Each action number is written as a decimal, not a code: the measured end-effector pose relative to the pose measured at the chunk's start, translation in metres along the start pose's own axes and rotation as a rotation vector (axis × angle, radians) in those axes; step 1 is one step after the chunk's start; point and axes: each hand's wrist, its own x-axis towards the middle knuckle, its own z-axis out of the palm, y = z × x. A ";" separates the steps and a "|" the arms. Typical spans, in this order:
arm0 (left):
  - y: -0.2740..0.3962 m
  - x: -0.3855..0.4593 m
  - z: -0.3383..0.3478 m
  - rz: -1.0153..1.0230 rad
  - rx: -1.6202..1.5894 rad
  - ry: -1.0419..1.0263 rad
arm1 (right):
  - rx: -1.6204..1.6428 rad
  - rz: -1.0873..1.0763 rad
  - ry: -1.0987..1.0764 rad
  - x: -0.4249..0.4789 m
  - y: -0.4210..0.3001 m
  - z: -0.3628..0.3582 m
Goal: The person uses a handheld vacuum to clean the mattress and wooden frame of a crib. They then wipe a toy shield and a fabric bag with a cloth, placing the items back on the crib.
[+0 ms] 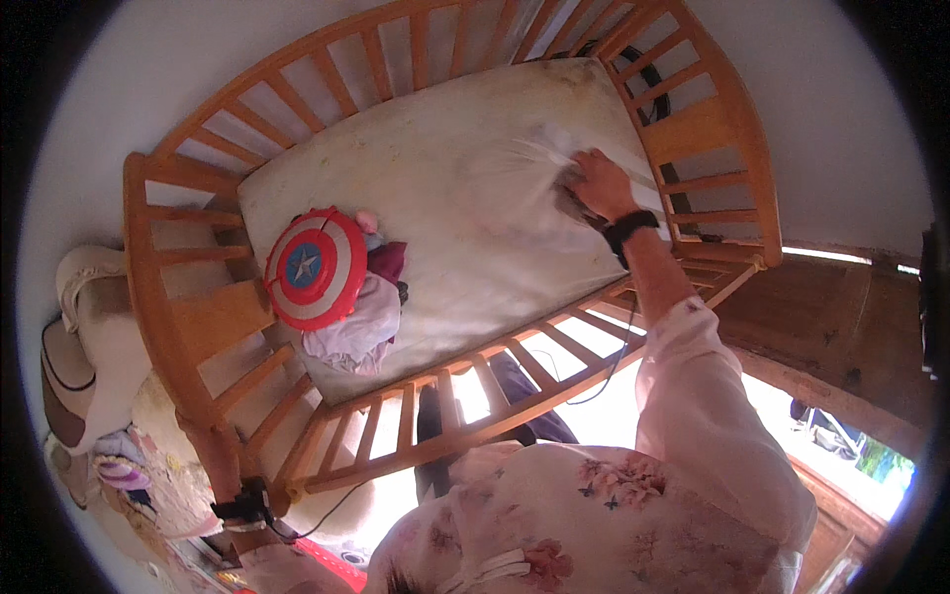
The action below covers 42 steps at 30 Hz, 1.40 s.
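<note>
My right hand (600, 182) presses on the pale mattress (460, 185) near the right end of a wooden crib (479, 438), its fingers bent over wrinkled cover fabric; whether they grip it is unclear. My left arm reaches to the crib's near left corner, where my left hand (204, 438) is at the end rail, its fingers hidden or hard to make out. A round red, white and blue toy shield with a star (304, 266) lies at the mattress's left end, on top of crumpled pale and dark red cloths (364, 319). Both wrists wear black bands with thin cables.
Slatted rails surround the mattress, with a wall behind. Left of the crib are a pale chair-like item (104, 319) and piled fabrics (122, 471). A black coiled hose or cable (653, 85) is behind the right end. Brown wooden furniture or boards (831, 319) stand at the right.
</note>
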 end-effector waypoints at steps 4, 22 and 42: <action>0.013 0.005 0.000 0.053 0.052 0.005 | -0.074 0.184 -0.064 -0.048 0.099 0.015; -0.004 0.015 0.007 0.116 0.321 -0.014 | 0.148 0.345 -0.109 0.020 0.192 0.015; -0.010 0.012 0.008 0.047 0.316 0.035 | 0.000 -0.896 -1.116 -0.141 -0.244 0.160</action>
